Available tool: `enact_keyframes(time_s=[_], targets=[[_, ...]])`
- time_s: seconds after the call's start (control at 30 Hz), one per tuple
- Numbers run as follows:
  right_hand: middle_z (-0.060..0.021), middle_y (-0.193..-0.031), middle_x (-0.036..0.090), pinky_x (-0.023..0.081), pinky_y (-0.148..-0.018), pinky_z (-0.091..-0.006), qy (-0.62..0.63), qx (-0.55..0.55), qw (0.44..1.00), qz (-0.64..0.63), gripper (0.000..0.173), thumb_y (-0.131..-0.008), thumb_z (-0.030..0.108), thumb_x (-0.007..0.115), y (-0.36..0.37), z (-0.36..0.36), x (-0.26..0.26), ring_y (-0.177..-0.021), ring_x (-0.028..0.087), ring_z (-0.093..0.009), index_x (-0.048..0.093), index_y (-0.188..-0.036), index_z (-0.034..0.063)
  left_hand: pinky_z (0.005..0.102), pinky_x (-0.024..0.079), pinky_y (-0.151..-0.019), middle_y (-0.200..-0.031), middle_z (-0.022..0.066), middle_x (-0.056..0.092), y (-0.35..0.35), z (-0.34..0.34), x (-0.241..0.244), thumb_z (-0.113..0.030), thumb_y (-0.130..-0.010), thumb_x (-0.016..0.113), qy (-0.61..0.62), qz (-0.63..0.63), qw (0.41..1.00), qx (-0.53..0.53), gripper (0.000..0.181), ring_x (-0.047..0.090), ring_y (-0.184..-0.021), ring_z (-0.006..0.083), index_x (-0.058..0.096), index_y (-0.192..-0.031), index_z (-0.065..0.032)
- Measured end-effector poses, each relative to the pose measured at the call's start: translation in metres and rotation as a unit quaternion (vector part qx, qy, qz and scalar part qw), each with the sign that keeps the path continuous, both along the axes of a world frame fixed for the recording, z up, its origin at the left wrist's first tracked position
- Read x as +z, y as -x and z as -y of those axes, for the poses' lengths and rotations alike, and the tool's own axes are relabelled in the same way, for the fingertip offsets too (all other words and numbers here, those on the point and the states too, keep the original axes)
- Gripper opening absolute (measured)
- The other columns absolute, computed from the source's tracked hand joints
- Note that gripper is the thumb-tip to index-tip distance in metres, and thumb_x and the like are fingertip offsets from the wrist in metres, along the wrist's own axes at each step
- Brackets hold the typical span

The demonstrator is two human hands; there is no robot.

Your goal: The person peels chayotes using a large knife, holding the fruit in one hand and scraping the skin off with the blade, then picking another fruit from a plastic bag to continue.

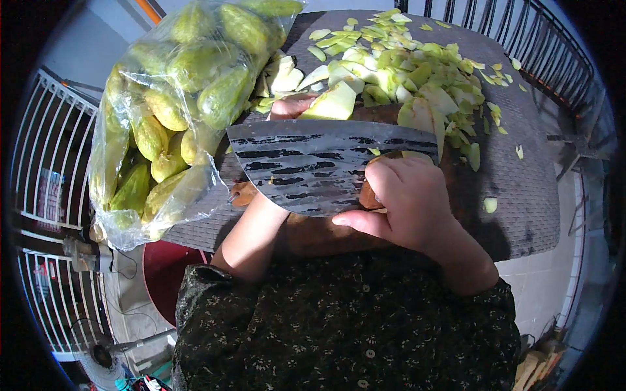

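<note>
My right hand (413, 198) grips a cleaver by its wooden handle (370, 195). The broad, streaked grey blade (303, 166) lies across the middle of the view and covers most of my left hand. Beyond the blade's far edge, the visible part of my left hand (289, 106) holds a cut pale-green vegetable piece (335, 103). A wooden cutting board (323, 234) lies underneath. Just past the blade's right end rests a broad, pale slice (423, 117). Beyond the board, a heap of green and whitish slices (391, 73) spreads over the table.
A clear plastic bag (215, 181) of green-yellow, chayote-like vegetables (181, 66) fills the table's left side. Loose slices lie on the woven-textured tabletop (528, 195). A dark metal railing (552, 44) stands behind, a white grille (51, 151) at left, and a fan (100, 359) at lower left.
</note>
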State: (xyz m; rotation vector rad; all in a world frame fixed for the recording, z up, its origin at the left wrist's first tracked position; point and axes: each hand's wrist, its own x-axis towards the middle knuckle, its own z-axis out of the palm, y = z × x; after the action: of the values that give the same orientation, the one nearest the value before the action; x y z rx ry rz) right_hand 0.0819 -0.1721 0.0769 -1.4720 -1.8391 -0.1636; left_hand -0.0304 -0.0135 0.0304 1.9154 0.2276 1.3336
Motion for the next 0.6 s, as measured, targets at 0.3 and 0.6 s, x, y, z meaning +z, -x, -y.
enact_keyframes(time_s=[0.3,0.6], targets=[[-0.0122,-0.058,0.053,0.045,-0.055,-0.0407,0.07,-0.094,0.992,-0.039,0.046,-0.074,0.047,0.067,-0.004,0.001,0.006,-0.058,0.057,-0.032,0.049,-0.064,0.0056,0.0346,0.05,-0.075,-0.095,0.0126,0.064,0.005,-0.003,0.006,-0.012,-0.067,0.072,-0.105,-0.045,0.977,0.179,0.033,0.063,-0.084,0.0245,0.057,-0.094,-0.0016],[0.0038,-0.061,0.046,0.034,-0.05,-0.0238,0.015,-0.351,0.897,-0.269,0.042,-0.088,0.04,0.057,-0.097,0.008,0.018,-0.056,0.042,-0.006,0.058,-0.077,-0.0002,0.0307,0.045,-0.081,-0.098,0.0124,0.053,0.007,0.003,0.021,-0.008,-0.061,0.08,0.0,0.049,0.989,0.142,0.053,0.055,-0.095,0.0183,0.042,-0.098,-0.0042]])
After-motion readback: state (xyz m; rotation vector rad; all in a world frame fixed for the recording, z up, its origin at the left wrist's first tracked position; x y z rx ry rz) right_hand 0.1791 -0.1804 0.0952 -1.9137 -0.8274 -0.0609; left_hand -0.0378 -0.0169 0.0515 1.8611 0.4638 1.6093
